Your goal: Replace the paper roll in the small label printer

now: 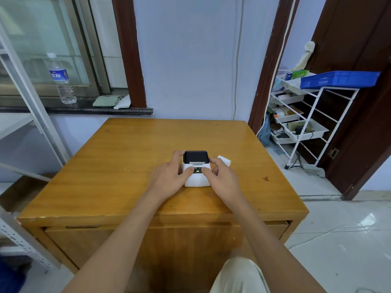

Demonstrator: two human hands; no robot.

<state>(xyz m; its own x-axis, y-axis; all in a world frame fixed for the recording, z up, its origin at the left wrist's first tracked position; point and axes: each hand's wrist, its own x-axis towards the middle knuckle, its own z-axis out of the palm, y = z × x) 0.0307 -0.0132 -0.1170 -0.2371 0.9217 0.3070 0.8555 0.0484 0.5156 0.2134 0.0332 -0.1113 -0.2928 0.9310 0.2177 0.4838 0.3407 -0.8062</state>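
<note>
Item: small label printer (196, 169), white body with black lid, standing near the middle of the wooden tabletop (127, 166); lid down, a strip of paper showing at the slot below the lid, a green light lit on the front panel. Left hand (169, 178): grip closed around the printer's left side, fingers along the lid edge, thumb on the front panel. Right hand (220, 176): grip closed on the printer's right side, thumb on the front panel beside the light. Paper roll (224, 160): white, lying on the tabletop just beside the printer's right rear, behind the right hand; whether it is the new or the spent roll cannot be told. Step in hand, as judged: either pressing the lid shut after loading or bracing to release it. Next move calls for steady two-sided hold and a firm, even press or lift at the lid.
</note>
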